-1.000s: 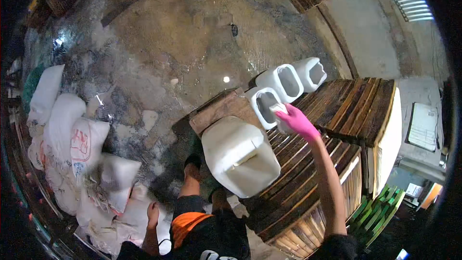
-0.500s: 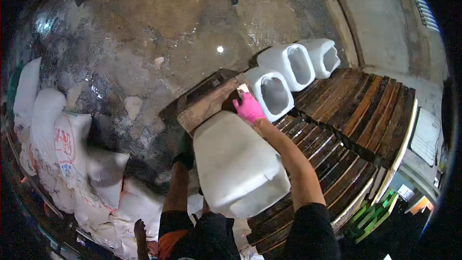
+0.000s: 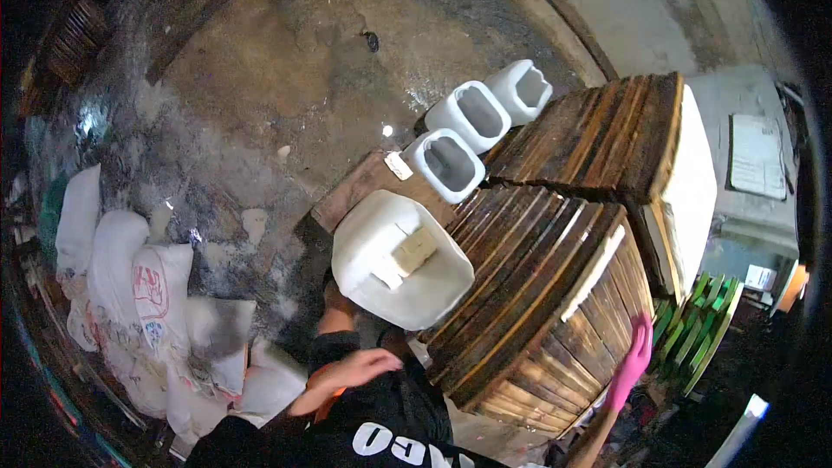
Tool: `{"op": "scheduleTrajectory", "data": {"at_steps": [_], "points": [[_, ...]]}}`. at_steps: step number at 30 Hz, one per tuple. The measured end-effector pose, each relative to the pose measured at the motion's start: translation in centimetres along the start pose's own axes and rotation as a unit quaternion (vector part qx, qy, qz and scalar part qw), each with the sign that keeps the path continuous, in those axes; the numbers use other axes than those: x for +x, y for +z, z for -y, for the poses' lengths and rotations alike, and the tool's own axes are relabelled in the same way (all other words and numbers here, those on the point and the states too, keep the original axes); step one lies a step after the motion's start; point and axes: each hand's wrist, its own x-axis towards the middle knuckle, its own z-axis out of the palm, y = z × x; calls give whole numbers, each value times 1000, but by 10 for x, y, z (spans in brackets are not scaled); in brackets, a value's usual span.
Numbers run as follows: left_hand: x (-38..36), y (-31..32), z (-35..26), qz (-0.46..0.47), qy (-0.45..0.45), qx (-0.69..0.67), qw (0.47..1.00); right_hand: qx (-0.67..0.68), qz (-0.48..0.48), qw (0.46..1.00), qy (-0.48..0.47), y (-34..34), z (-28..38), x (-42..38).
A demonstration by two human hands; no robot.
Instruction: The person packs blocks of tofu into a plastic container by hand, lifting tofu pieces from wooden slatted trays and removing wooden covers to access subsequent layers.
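My bare left hand [image 3: 368,368] hovers in front of my dark shirt, its fingers stretched out and nothing in them. Out on the right, my right hand [image 3: 637,351] in a pink glove lies with straight fingers against the far edge of a stack of wooden boards [image 3: 520,269]. Between my left hand and the stack's left side, a cut-open white plastic jug [image 3: 355,247] faces up. Several pale blocks [image 3: 414,251] lie inside it. A small whitish block [image 3: 399,165] rests on a wooden plank [image 3: 351,189] just behind the jug.
Three more cut white jugs [image 3: 446,165] stand in a row behind the plank. A second board stack [image 3: 589,134] adjoins the first. Filled white sacks [image 3: 121,247] lie along the left. Green slats [image 3: 698,325] stand at the right, and the concrete floor [image 3: 286,61] looks wet.
My gloved right hand has left the small block on the plank and swung to the stack's right edge. My left hand has come into view. The large jug's opening now faces up, showing blocks inside.
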Motion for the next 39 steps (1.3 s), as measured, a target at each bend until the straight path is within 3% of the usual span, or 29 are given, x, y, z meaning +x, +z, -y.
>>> {"op": "scheduleTrajectory", "data": {"at_steps": [1,2,4,5,6,7,8,10,11,12,14,15,16,20,22,23,24,26,27,29,30,31,32,33,35,36,37,38,39], "points": [[4,32,-12,23,19,41,999,-12,-33,999,32,-45,-47,-27],[9,60,-2,66,-1,-14,998,38,-35,996,78,-94,-110,-55],[17,104,7,120,-101,-25,987,122,-173,950,232,-167,-256,-118],[25,120,6,134,-149,49,979,124,-213,908,340,-191,-289,-143],[33,132,1,147,-198,123,961,135,-217,903,344,-210,-324,-162],[22,152,-12,99,-131,-3,986,77,-174,898,397,-224,-360,-179],[15,167,-30,42,-145,-2,989,19,-131,885,446,-237,-387,-194],[22,172,32,3,-125,-243,962,52,-96,907,407,-242,-427,-194],[16,188,19,-52,-157,-281,945,71,-49,926,367,-232,-426,-187],[10,205,1,-46,-156,-265,950,89,-3,940,328,-222,-422,-184],[7,234,-29,-54,-239,-432,868,107,86,959,249,-214,-415,-186],[14,242,-27,-42,-239,-452,859,96,34,962,254,-206,-419,-185],[23,250,-24,-82,-197,-423,880,85,-13,963,256,-195,-421,-181],[35,273,-14,-136,-167,-387,896,128,47,950,282,-192,-428,-154],[32,279,-12,-150,-140,-368,907,313,43,899,303,-197,-435,-147],[31,282,-11,-165,-133,-369,905,289,73,890,346,-203,-430,-145],[32,283,-12,-178,-122,-371,903,335,96,871,347,-201,-440,-144],[24,286,-18,-153,-124,-378,905,339,118,889,283,-200,-455,-140],[17,291,-29,-131,-111,-374,911,332,120,893,279,-208,-420,-143],[10,301,-42,-104,-69,-336,934,435,102,834,324,-222,-314,-153],[10,306,-51,-98,-59,-347,931,434,139,818,350,-223,-341,-142],[8,309,-60,-101,-34,-254,961,435,135,826,332,-227,-365,-140],[4,307,-61,-106,-9,-159,981,435,132,834,315,-223,-360,-143],[22,299,-42,-125,79,-144,978,428,150,827,333,-225,-339,-149],[6,290,-37,-143,84,-96,981,364,160,851,342,-232,-326,-159],[-8,287,-46,-165,77,-35,983,384,140,866,288,-223,-318,-167],[-12,279,-34,-129,140,-75,979,474,118,803,340,-217,-311,-175],[-20,283,-39,-159,142,-92,973,474,116,803,343,-214,-300,-177],[-40,280,-50,-134,203,-147,959,459,120,815,332,-211,-280,-178]]}}
